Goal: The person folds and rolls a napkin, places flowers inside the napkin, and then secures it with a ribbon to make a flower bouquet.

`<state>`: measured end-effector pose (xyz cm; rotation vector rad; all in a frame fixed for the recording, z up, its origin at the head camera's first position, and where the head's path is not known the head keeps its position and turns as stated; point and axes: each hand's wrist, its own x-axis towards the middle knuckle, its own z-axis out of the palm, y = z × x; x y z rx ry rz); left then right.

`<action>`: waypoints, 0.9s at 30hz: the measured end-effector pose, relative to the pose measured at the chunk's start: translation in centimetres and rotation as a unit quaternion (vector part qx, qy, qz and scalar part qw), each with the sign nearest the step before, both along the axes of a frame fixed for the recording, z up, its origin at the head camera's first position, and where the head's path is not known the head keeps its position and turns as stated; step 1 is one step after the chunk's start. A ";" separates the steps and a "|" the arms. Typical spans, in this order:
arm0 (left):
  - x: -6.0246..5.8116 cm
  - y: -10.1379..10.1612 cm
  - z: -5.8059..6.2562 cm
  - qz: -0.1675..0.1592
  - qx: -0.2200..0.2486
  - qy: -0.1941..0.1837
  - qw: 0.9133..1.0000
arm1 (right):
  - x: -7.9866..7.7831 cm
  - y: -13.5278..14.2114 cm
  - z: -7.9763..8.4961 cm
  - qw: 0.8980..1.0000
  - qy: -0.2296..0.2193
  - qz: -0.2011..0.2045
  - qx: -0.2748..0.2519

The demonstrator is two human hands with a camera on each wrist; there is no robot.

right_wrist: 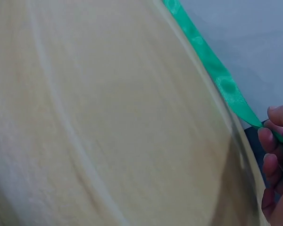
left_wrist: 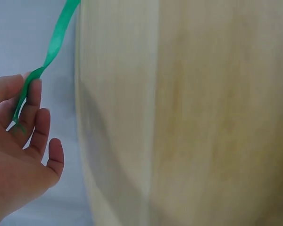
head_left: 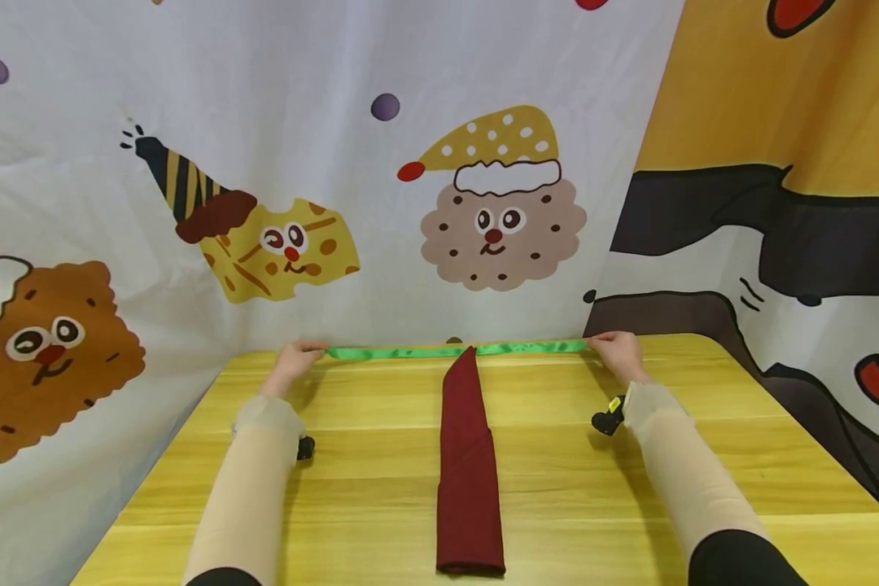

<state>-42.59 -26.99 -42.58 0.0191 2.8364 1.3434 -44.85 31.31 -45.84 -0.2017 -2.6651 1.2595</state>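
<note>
A green satin ribbon is stretched from side to side along the far edge of the table. My left hand pinches its left end between thumb and forefinger; in the left wrist view a short tail of ribbon hangs past the fingers. At the other end my right hand pinches the ribbon, with some of it tucked in the palm. Between the hands a long folded dark red cloth lies lengthwise, its pointed far tip meeting the ribbon's middle.
The wooden table has a rounded far right corner. Directly behind it hangs a white curtain printed with cartoon biscuits and cheese. Another printed part, yellow and black, covers the right side.
</note>
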 end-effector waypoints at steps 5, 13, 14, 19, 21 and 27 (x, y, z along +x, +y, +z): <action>0.3 0.1 -0.9 0.027 0.054 -0.038 0.997 | -0.1 0.0 -0.9 1.000 -0.002 -0.013 0.008; 0.3 -0.2 -2.3 0.061 0.105 -0.087 0.989 | 0.0 -0.6 -1.2 0.998 -0.004 -0.021 0.055; 0.3 -0.3 -2.4 0.063 0.111 -0.094 0.987 | 0.0 -0.8 -1.2 0.998 -0.013 -0.024 0.063; 0.3 -0.7 -2.9 0.073 0.135 -0.091 0.984 | -0.3 -1.0 -1.1 0.992 -0.049 -0.036 0.109; 0.2 -0.7 -3.0 0.080 0.144 -0.089 0.982 | -0.6 -1.0 -1.1 0.989 -0.058 -0.040 0.131; -0.2 -0.7 -3.3 0.097 0.135 -0.090 0.982 | -1.3 -1.2 -1.3 0.982 -0.080 -0.042 0.163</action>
